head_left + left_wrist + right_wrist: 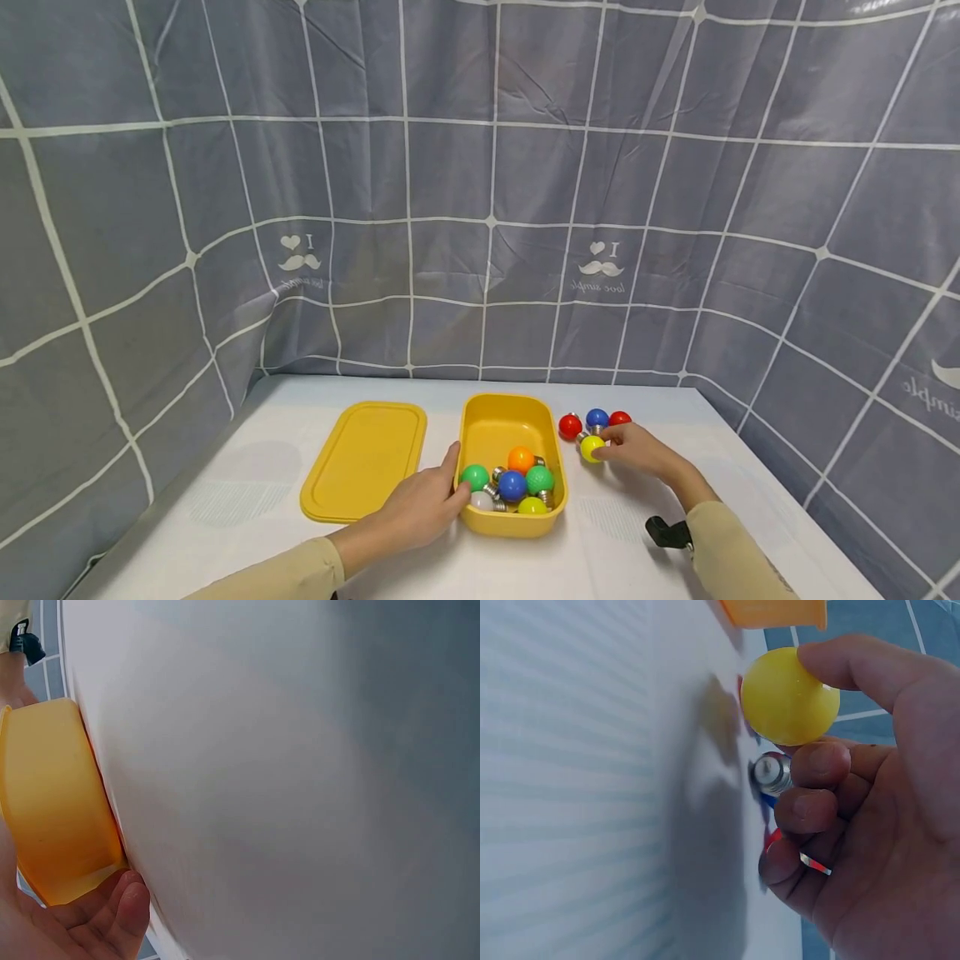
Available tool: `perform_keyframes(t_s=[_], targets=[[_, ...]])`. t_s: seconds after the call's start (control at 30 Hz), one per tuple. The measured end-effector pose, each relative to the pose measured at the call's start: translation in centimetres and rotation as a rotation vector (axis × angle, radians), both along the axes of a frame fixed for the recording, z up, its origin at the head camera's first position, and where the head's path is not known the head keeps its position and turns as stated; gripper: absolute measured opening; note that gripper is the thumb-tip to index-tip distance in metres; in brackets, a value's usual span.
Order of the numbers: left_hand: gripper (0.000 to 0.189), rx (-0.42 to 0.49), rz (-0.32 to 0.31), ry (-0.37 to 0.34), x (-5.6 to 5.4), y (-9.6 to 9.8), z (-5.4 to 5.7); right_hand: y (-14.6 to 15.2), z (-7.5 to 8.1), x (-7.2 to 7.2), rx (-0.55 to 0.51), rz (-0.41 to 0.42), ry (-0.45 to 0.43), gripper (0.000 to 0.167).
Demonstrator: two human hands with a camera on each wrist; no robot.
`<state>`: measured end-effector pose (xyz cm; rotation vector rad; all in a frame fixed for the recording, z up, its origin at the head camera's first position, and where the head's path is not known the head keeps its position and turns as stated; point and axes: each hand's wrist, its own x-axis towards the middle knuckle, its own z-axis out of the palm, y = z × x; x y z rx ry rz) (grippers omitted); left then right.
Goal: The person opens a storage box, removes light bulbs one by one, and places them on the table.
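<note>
My right hand (637,450) pinches a yellow light bulb (789,696) between thumb and fingers, just off the table to the right of the yellow box (558,492). Beside that hand lie two red bulbs (570,427) and a blue bulb (597,418), partly hidden by the fingers in the right wrist view. My left hand (420,504) holds the box's left wall, thumb at the rim and fingers against the outside. In the box's near half sit several bulbs with metal screw bases, among them an orange one (521,459), a blue one (512,486) and a white one (482,501).
A flat yellow lid (363,458) lies on the white table left of the box. A grey curtain (450,167) with white grid lines surrounds the table at the back and sides. A black strap fitting (667,533) sits at the right wrist.
</note>
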<state>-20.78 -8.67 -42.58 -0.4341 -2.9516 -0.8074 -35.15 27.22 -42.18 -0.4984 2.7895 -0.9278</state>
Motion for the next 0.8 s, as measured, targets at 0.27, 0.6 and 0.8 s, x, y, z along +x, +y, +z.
perform_keyframes(t_s=[0.27, 0.6, 0.8], targets=[[0.070, 0.008, -0.004, 0.014, 0.0, 0.0, 0.0, -0.1, -1.0, 0.1, 0.017, -0.070, -0.029, 0.035], [0.070, 0.012, 0.000, 0.013, 0.1, 0.0, 0.1, -0.1, -1.1, 0.3, 0.001, -0.086, -0.036, 0.053], [0.071, 0.008, -0.003, 0.003, 0.0, 0.0, 0.0, -0.3, -0.6, 0.3, 0.001, -0.090, -0.040, 0.054]])
